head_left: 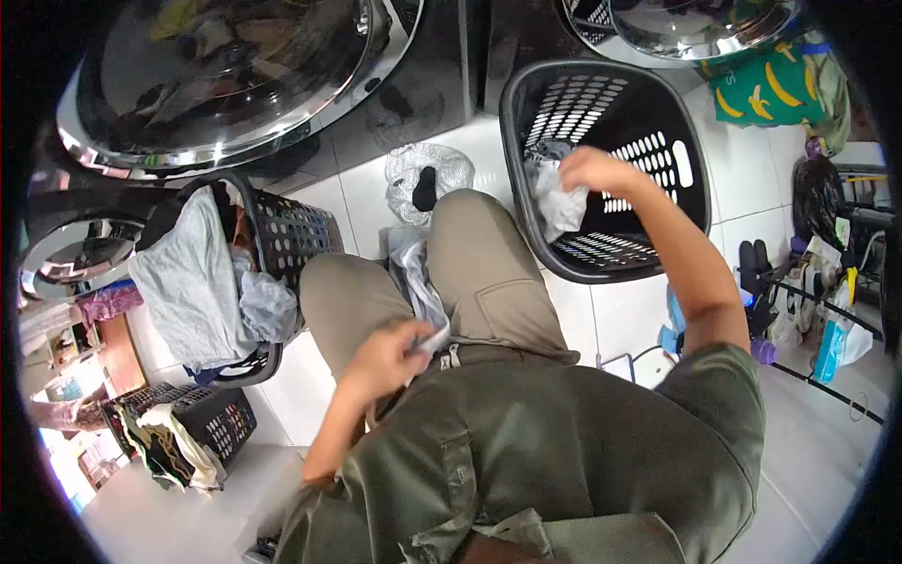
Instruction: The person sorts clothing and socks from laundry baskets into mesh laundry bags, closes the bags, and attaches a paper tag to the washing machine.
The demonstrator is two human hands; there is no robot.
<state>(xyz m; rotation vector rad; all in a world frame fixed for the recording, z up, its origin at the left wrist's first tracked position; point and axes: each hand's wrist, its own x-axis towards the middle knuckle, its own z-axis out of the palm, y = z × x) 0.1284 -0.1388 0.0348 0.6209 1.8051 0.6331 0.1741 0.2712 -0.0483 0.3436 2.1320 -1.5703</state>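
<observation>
Cloth stretches lengthwise between the thighs from left fingers

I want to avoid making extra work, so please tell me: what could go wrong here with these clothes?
The light grey garment hangs over the rim of the left-hand basket, so it might slide off onto the floor. The small black item lies low on a pale mesh-like item, outside the baskets, and could be overlooked. The grey-blue cloth dangles between the knees from the left hand; its lower end may drag.
</observation>
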